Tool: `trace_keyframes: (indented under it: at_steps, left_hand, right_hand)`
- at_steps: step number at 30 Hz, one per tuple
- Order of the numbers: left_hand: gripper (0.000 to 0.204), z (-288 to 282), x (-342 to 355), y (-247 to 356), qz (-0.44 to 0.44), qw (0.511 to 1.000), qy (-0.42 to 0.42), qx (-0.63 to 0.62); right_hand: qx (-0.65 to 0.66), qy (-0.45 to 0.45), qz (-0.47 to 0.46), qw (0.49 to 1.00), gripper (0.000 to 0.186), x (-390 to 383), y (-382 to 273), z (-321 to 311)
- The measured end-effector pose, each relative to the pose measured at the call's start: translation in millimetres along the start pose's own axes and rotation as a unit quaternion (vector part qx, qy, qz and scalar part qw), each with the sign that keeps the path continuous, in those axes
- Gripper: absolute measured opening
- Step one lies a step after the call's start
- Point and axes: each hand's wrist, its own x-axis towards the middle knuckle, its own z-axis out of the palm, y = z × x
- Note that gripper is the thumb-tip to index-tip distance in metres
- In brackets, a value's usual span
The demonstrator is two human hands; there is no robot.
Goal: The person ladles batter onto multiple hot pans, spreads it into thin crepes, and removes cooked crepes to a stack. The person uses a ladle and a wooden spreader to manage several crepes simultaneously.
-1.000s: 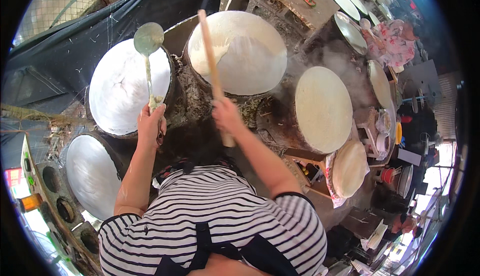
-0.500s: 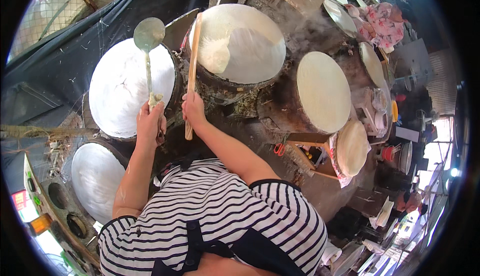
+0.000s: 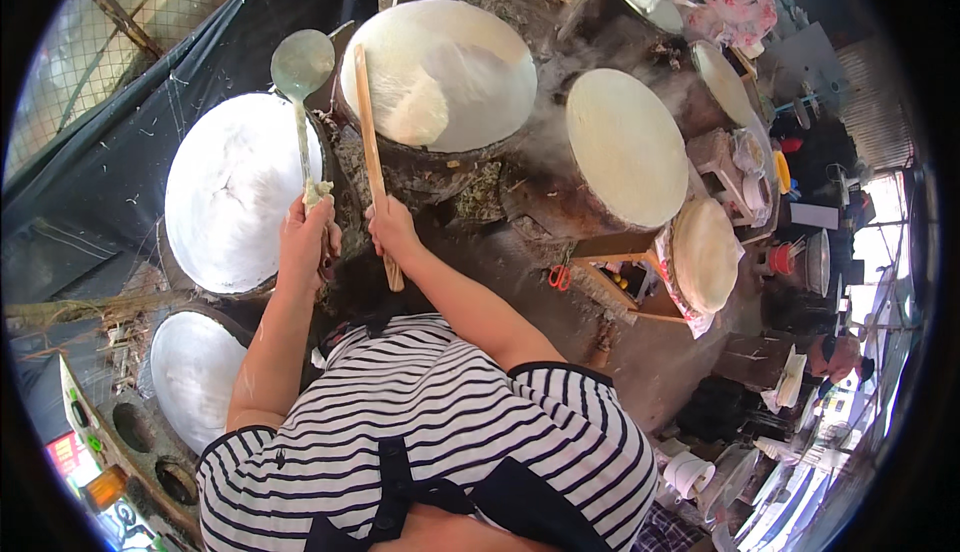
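Note:
My left hand (image 3: 304, 247) is closed around the handle of a ladle (image 3: 302, 67), its handle crusted with pale residue near my fingers. The ladle's round bowl points away from me, over the far edge of a white round griddle (image 3: 235, 192). In my right hand (image 3: 393, 226) is a long flat wooden stick (image 3: 366, 122), gripped near its lower end. The stick's far end overlaps the left rim of a large round griddle (image 3: 490, 82). That griddle carries a thin pale layer, with a thicker cream-coloured patch (image 3: 418, 112) on its left part.
A griddle (image 3: 628, 152) covered by a pale sheet is on the right, beside rising steam. Nearer lies a stack of round flat sheets (image 3: 704, 257) on patterned cloth. Red-handled scissors (image 3: 559, 277) hang by a wooden frame. Another whitish griddle (image 3: 198, 377) sits at lower left.
The view has shifted, with the griddles now further left. The stick's far end has swung left, so it leans the other way. Both hands keep their holds.

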Motion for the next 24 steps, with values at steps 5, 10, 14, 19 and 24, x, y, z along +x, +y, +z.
trace_keyframes:
  at_steps: [5,10,14,19,24]
  left_hand:
    - [0.015,14,-9,2,0.005,1.0,0.003,0.013]
    - [0.014,34,-9,-11,0.001,1.0,-0.02,0.023]
    - [0.015,58,-21,-15,0.007,1.0,-0.007,0.014]
    - [0.016,82,-27,-15,0.026,0.999,-0.018,0.01]
    - [0.015,105,-34,-26,0.031,0.999,-0.016,-0.003]
  right_hand:
    - [0.073,0.034,0.075,0.994,0.036,-20,-4,-71]
    - [0.131,0.027,0.098,0.986,0.03,-48,-15,-97]
    - [-0.063,-0.025,-0.004,0.998,0.03,-29,-11,-84]
    - [-0.077,0.0,0.059,0.995,0.035,-22,-19,-163]
    - [-0.015,-0.061,0.058,0.996,0.046,-40,-40,-188]
